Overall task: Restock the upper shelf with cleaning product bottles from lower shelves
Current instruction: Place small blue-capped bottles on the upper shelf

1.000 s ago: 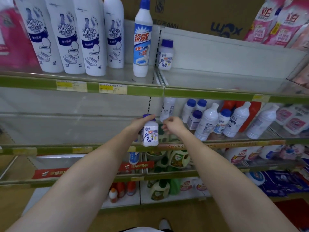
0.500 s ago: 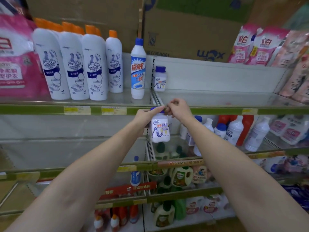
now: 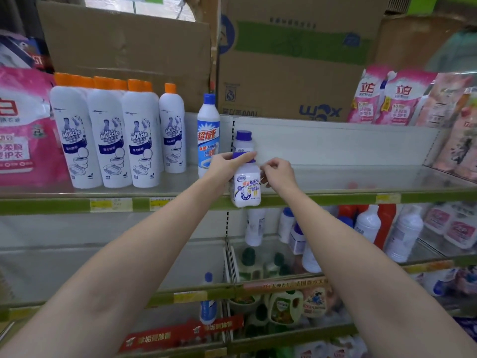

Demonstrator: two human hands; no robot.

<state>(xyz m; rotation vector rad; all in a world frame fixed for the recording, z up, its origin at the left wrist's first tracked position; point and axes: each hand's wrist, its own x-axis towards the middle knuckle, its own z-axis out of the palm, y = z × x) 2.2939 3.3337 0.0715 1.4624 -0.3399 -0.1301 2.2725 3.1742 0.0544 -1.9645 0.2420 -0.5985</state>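
Note:
My left hand (image 3: 224,167) grips a small white bottle with a purple cap (image 3: 247,186) by its top, holding it in the air at the front lip of the upper shelf (image 3: 335,197). My right hand (image 3: 277,173) hovers beside the bottle's right shoulder with fingers curled, and whether it touches the bottle is unclear. A matching purple-capped bottle (image 3: 243,140) stands at the back of the upper shelf, just behind the held one. Several more white bottles (image 3: 367,223) stand on the lower shelf to the right.
Tall white toilet-cleaner bottles with orange caps (image 3: 108,135) and a blue-capped bottle (image 3: 208,133) fill the upper shelf's left part. Pink refill bags (image 3: 392,99) lean at the right, with cardboard boxes (image 3: 284,73) behind. A bare stretch of upper shelf (image 3: 348,177) lies right of the held bottle.
Both hands have risen from the lower shelf to the upper shelf's front edge, the left carrying the small bottle up with it. The camera has tilted upward.

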